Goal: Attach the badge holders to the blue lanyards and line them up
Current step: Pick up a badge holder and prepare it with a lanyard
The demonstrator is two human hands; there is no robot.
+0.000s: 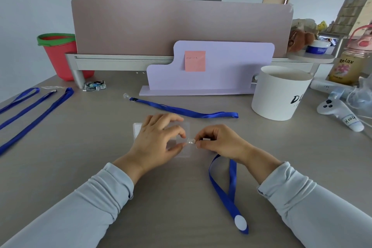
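The left hand (159,139) pinches the clear badge holder (138,131) flat on the table (80,147), apparently steadying it so the right hand (218,142), pinching the clip (190,141) of the blue lanyard (231,185), can hook on.

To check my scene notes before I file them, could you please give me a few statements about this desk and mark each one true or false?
1. The right hand pinches the clear clip of a blue lanyard. True.
2. The left hand rests on the white tub. False: it holds the badge holder.
3. The sticky note is yellow. False: it is pink.
4. A second lanyard lies on the table beyond the hands. True.
5. The red bucket stands at the far left. True.
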